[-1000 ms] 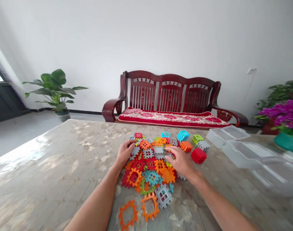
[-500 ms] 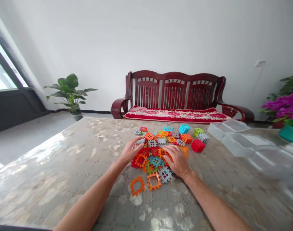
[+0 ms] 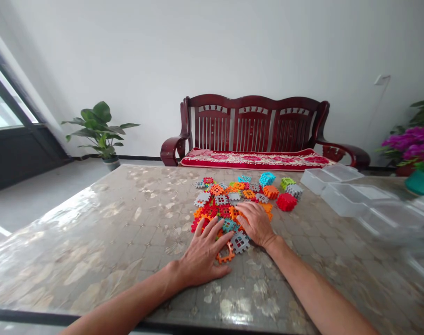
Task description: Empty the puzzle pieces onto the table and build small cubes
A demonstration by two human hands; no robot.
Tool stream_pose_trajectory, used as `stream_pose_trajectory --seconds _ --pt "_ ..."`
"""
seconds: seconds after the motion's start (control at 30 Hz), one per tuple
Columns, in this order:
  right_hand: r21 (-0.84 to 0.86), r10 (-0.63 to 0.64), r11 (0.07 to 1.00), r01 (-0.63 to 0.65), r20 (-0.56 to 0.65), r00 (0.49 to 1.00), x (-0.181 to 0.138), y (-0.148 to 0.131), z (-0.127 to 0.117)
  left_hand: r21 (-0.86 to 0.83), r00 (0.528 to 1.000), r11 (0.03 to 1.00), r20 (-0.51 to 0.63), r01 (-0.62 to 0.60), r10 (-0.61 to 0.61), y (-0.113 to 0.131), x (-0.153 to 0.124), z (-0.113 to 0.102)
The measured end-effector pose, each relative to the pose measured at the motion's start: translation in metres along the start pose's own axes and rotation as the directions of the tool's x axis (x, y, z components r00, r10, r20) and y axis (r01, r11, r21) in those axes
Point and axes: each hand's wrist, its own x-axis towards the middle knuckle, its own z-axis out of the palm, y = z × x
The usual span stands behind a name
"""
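Colourful plastic interlocking tiles with toothed edges lie in a loose pile on the table. My left hand is flat with its fingers spread over the pile's near left edge, covering part of an orange tile with a large hole. At the right side of the pile, my right hand rests with fingers stretched over an orange tile; its fingertips touch the tiles. A grey window tile lies between the two hands. Neither hand grips anything that I can see.
Stacks of sorted tiles stand right of the pile: blue, orange, red, green and grey. Translucent plastic boxes sit farther right. A wooden bench is behind the patterned table.
My left hand has moved from the pile's far left side back towards me and now spreads over the near tiles, covering a loose orange one. My right hand stays nearly in place.
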Motion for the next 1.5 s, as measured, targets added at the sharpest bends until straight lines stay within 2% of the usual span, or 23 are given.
stream_pose_trajectory --seconds 0.17,0.33,0.57,0.67,0.9,1.0,1.07,1.13,1.23,1.33,1.43,1.5 --pt "0.097 -0.015 0.995 0.007 0.074 0.997 0.001 -0.003 -0.005 -0.009 0.997 0.999 -0.059 -0.041 0.041 -0.007 0.017 0.004" --pt "0.194 -0.139 0.976 0.102 0.185 0.973 0.0 -0.004 -0.01 0.013 0.986 0.994 -0.127 -0.107 0.108 -0.015 0.031 0.005" --pt "0.158 -0.154 0.981 0.11 0.301 0.941 -0.005 -0.01 -0.013 0.152 0.977 0.974 -0.109 -0.167 0.184 -0.03 0.043 0.01" --pt "0.174 -0.139 0.981 0.091 0.285 0.949 -0.004 -0.013 -0.012 0.168 0.971 0.967 -0.114 -0.19 0.21 -0.035 0.045 0.012" --pt "0.231 -0.094 0.971 0.061 0.134 0.987 -0.004 -0.015 0.003 0.221 0.934 0.933 -0.154 -0.284 0.321 -0.044 0.055 0.007" --pt "0.305 0.024 0.951 -0.041 0.058 0.998 0.0 -0.013 0.009 0.166 0.923 0.937 -0.187 -0.307 0.335 -0.048 0.062 0.004" --pt "0.373 0.169 0.914 -0.16 0.01 0.986 0.006 -0.01 0.012 0.103 0.926 0.953 -0.225 -0.286 0.302 -0.052 0.07 0.002" --pt "0.445 0.311 0.858 -0.257 -0.053 0.949 0.013 -0.005 0.015 0.035 0.929 0.968 -0.275 -0.247 0.247 -0.056 0.08 0.001" --pt "0.537 0.439 0.786 -0.305 -0.138 0.888 0.023 0.009 0.019 -0.067 0.939 0.986 -0.32 -0.155 0.126 -0.064 0.101 -0.001" --pt "0.512 0.455 0.801 -0.31 -0.184 0.871 0.027 0.026 0.021 -0.131 0.946 0.991 -0.322 -0.019 -0.024 -0.074 0.12 -0.002" --pt "0.322 0.425 0.883 -0.34 -0.243 0.872 0.022 0.04 0.015 -0.133 0.931 0.986 -0.339 0.099 -0.139 -0.085 0.13 -0.001" --pt "0.186 0.406 0.912 -0.366 -0.271 0.873 0.015 0.046 0.009 -0.132 0.903 0.973 -0.368 0.187 -0.223 -0.092 0.129 -0.001"
